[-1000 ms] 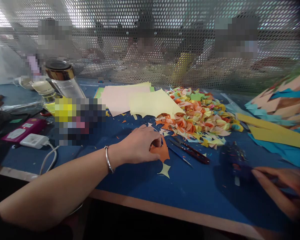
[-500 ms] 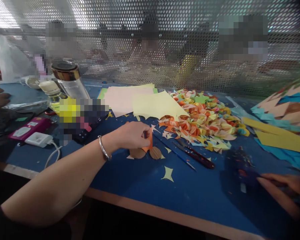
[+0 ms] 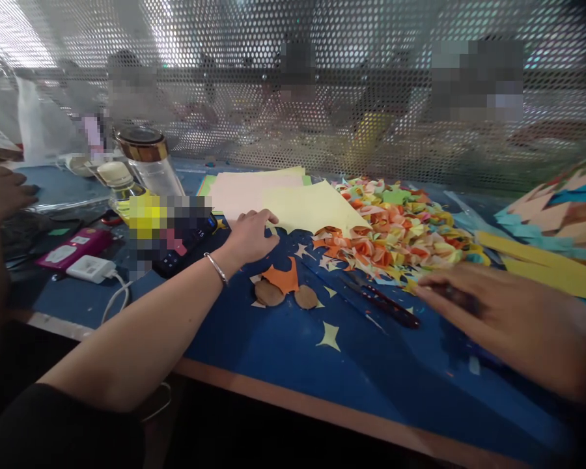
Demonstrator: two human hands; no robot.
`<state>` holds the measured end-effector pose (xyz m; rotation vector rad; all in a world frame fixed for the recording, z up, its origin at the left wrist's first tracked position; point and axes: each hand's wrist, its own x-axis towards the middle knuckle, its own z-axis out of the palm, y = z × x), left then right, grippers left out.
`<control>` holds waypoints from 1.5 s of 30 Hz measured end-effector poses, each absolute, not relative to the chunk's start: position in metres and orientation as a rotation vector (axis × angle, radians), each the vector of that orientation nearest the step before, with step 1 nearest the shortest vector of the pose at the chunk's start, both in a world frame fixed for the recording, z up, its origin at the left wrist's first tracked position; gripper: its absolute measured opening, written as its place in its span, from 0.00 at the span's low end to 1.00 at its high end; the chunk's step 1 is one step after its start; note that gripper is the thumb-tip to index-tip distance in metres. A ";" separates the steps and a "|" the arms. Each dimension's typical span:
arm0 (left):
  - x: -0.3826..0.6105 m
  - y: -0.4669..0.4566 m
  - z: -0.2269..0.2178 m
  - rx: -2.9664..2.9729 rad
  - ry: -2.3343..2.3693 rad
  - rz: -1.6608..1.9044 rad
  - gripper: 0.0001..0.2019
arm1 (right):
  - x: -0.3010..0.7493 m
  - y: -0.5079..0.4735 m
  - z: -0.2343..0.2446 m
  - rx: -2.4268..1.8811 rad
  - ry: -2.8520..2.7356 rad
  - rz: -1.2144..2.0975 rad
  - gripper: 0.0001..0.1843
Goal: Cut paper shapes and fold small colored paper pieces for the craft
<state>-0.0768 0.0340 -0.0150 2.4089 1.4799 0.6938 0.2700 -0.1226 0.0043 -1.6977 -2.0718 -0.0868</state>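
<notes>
My left hand [image 3: 250, 236] reaches forward over the blue table [image 3: 283, 352], fingers spread and empty, its tips at the near edge of a pale yellow paper sheet [image 3: 308, 207]. Just behind it lies an orange paper cutout [image 3: 282, 278] between two brown discs [image 3: 287, 296]. My right hand [image 3: 493, 309] comes in from the right, blurred, fingers stretched flat and low over the table near red-handled scissors [image 3: 381, 301]. A heap of small folded coloured paper pieces [image 3: 400, 231] lies beyond the scissors.
A jar with a gold lid [image 3: 149, 163], a pink device [image 3: 73, 246] and a white charger [image 3: 92, 268] stand at the left. Cut coloured paper sheets [image 3: 557, 215] pile up at the right. A perforated metal screen [image 3: 293, 98] closes the back. Another person's hand [image 3: 2, 192] rests far left.
My left hand let go of the orange cutout, left it by the brown discs and reached forward to the yellow sheet. My right hand swept left and up toward the scissors.
</notes>
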 end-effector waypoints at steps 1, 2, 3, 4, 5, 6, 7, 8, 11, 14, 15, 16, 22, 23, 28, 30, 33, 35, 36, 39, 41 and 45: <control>-0.075 0.034 -0.017 2.416 1.470 0.681 0.16 | 0.261 -0.105 0.012 -1.674 -2.136 -0.074 0.11; -0.072 0.033 -0.018 2.426 1.454 0.665 0.16 | 0.254 -0.088 0.019 -1.674 -2.163 -0.064 0.12; -0.070 0.031 -0.018 2.434 1.438 0.651 0.16 | 0.247 -0.070 0.024 -1.714 -2.171 -0.034 0.13; -0.069 0.030 -0.019 2.439 1.425 0.638 0.16 | 0.243 -0.053 0.028 -1.780 -2.145 -0.019 0.14; -0.068 0.029 -0.019 2.439 1.416 0.625 0.16 | 0.239 -0.036 0.030 -1.810 -2.129 -0.019 0.16; -0.067 0.028 -0.020 2.437 1.412 0.612 0.17 | 0.236 -0.021 0.031 -1.834 -2.098 -0.032 0.17; -0.067 0.028 -0.020 2.433 1.408 0.596 0.18 | 0.235 -0.007 0.030 -1.870 -2.067 -0.034 0.17; -0.067 0.028 -0.020 2.427 1.405 0.580 0.19 | 0.233 0.006 0.028 -1.918 -2.034 -0.024 0.16; -0.067 0.028 -0.019 2.410 1.401 0.540 0.21 | 0.231 0.032 0.018 -2.032 -1.981 0.093 0.12; -0.067 0.026 -0.018 2.380 1.397 0.517 0.21 | 0.230 0.043 0.012 -2.104 -1.929 0.250 0.18; -0.067 0.025 -0.017 2.367 1.386 0.516 0.21 | 0.230 0.045 0.011 -2.115 -1.904 0.289 0.21; -0.066 0.024 -0.016 2.352 1.371 0.520 0.21 | 0.230 0.046 0.012 -2.117 -1.874 0.314 0.21; -0.056 0.016 -0.015 2.274 1.236 0.738 0.15 | 0.231 0.038 0.031 -1.923 -1.631 0.231 0.07; -0.054 0.014 -0.014 2.260 1.201 0.773 0.13 | 0.231 0.035 0.034 -1.872 -1.587 0.211 0.06; -0.048 0.006 -0.011 2.153 1.013 0.741 0.13 | 0.230 0.020 0.036 -1.622 -1.414 0.195 0.04; -0.047 0.003 -0.010 2.124 0.987 0.683 0.16 | 0.230 0.016 0.033 -1.546 -1.366 0.203 0.03; -0.047 0.001 -0.007 2.107 0.936 0.617 0.20 | 0.229 0.010 0.030 -1.444 -1.325 0.222 0.02; -0.046 0.000 -0.006 2.081 0.888 0.598 0.22 | 0.224 0.006 0.033 -1.384 -1.318 0.227 0.02; -0.045 -0.001 -0.006 2.060 0.865 0.590 0.23 | 0.221 0.003 0.035 -1.357 -1.316 0.221 0.02; -0.038 -0.005 -0.007 1.882 0.763 0.587 0.25 | 0.207 -0.008 0.042 -1.293 -1.313 0.195 0.02; -0.032 -0.011 -0.007 1.591 0.664 0.613 0.25 | 0.196 -0.017 0.044 -1.266 -1.329 0.203 0.03; -0.021 -0.019 -0.004 0.984 0.544 0.555 0.28 | 0.177 -0.039 0.040 -1.252 -1.429 0.280 0.05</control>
